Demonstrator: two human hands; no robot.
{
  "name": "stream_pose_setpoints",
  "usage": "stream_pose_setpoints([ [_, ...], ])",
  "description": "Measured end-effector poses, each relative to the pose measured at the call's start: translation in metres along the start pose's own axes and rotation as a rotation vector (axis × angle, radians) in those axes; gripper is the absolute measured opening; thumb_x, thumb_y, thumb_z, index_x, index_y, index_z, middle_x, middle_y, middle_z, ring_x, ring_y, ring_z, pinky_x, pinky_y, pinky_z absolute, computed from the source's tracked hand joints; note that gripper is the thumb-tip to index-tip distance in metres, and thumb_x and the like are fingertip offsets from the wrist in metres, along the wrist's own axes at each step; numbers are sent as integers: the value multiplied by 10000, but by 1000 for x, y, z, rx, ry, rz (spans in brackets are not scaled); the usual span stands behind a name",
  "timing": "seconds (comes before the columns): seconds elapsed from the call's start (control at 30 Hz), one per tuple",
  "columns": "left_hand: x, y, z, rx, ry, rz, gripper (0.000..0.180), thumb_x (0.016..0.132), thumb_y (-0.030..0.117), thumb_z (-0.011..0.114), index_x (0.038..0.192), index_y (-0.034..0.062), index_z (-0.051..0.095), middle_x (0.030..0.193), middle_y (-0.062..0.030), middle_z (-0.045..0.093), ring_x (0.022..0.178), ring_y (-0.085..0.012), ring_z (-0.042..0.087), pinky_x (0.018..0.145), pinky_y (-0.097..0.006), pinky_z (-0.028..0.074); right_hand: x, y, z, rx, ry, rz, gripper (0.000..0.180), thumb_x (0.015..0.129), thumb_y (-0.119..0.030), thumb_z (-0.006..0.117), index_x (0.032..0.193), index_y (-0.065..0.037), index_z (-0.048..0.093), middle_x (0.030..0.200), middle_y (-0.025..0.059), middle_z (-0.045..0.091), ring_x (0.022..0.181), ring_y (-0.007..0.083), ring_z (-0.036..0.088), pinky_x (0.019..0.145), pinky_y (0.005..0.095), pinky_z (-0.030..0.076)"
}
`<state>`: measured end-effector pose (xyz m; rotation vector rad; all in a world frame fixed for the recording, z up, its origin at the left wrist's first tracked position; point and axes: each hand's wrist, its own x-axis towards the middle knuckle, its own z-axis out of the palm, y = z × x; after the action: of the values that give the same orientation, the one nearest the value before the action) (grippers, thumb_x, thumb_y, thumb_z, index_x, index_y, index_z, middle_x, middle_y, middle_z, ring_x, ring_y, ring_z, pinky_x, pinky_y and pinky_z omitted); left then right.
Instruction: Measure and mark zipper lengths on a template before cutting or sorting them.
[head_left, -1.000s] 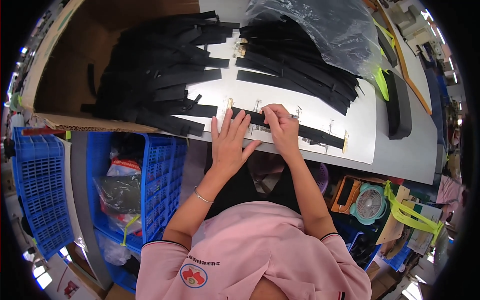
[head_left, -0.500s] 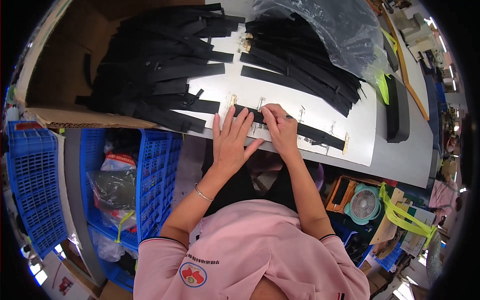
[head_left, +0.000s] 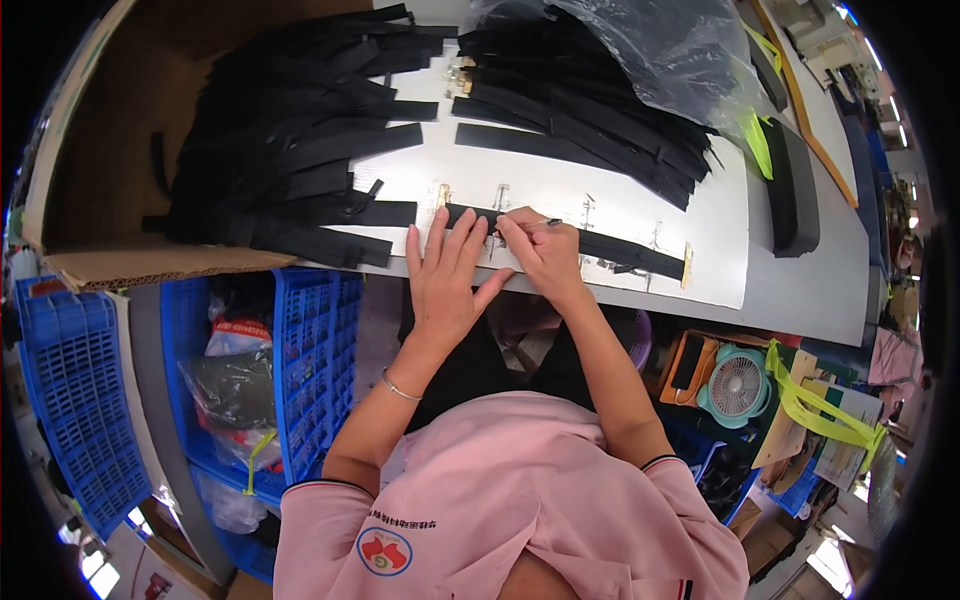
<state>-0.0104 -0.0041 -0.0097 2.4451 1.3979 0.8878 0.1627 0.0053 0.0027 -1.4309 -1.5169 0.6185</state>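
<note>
Your left hand (head_left: 445, 285) lies flat, fingers slightly spread across the left end of the black strip (head_left: 630, 252). Your right hand (head_left: 545, 258), nearer its middle, pinches a slim tool (head_left: 553, 222), mostly hidden. The strip's long axis runs left to right along the bench's (head_left: 800, 300) near edge, much of its length beyond your right hand.

Near strip (head_left: 640, 257): plain black. Heaped strips (head_left: 285, 130), far left: black too. Board (head_left: 715, 222): white, dark line marks. Tabletop (head_left: 800, 292): grey. Cardboard box (head_left: 150, 266), left: brown. Crate (head_left: 80, 385), near left: blue grid pattern. Fan (head_left: 738, 385), near right: teal rim, pale grille. Shirt (head_left: 490, 470): pink, dark sleeve trim.
</note>
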Motion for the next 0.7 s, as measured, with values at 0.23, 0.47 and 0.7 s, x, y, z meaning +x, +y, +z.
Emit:
stream_pose_setpoints([
  [0.23,0,0,-2,10,-14,-2,671,854,400,813,1404,69,617,1481,-86,570,1478,-342,414,1228,-591,197,-5,-11,-23,252,58,198,187,989,-93,628,908,28,746,746,39,691,629,74,575,604,241,456],
  [0.47,0,-1,-3,18,-39,12,693,865,389,808,1442,78,580,1521,-95,537,1492,-348,390,1238,-579,170,-25,20,-81,42,329,305,223,994,-114,640,860,37,734,790,45,725,624,62,583,585,251,458],
  [0.7,12,37,-6,-52,-65,35,758,884,435,773,1482,40,529,1563,-128,482,1507,-345,364,1242,-585,165,-26,25,-78,-32,289,255,237,989,-126,657,853,64,698,810,66,733,579,110,606,578,264,460],
])
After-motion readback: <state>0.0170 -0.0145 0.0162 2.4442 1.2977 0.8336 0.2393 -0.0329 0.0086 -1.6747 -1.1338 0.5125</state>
